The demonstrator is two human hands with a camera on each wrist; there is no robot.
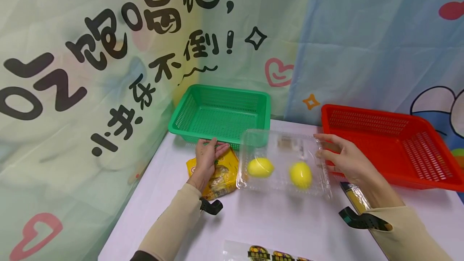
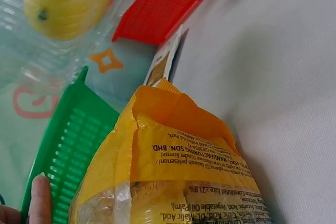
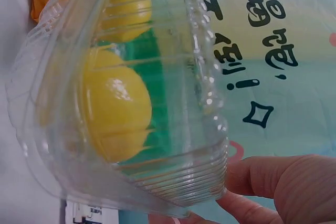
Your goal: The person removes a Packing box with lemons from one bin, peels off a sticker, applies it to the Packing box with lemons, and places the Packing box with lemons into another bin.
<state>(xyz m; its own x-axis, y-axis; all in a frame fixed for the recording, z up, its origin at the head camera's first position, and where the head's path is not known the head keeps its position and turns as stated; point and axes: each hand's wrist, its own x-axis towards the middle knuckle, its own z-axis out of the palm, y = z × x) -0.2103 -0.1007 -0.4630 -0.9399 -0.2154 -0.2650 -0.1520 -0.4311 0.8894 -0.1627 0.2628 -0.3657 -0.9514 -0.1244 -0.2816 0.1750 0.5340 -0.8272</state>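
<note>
My right hand (image 1: 346,158) pinches the right edge of a clear plastic clamshell box (image 1: 280,148), fingers and thumb at its end in the right wrist view. Two lemons (image 1: 260,167) lie inside, spaced apart. The box is held above the table, its far left corner overlapping the green basket (image 1: 217,112) in the head view. At the basket's front rim is my left hand (image 1: 207,160), its thumb and fingers on either side of the rim. Below that hand sits a yellow snack bag (image 2: 178,166), partly hidden by the hand and box in the head view.
A red basket (image 1: 380,136) stands at the right. A narrow shiny packet (image 1: 357,198) lies under my right forearm. A clear bag with printed labels (image 1: 259,252) is at the near edge of view. Printed cloth (image 1: 235,7) hangs behind the white table (image 1: 261,220).
</note>
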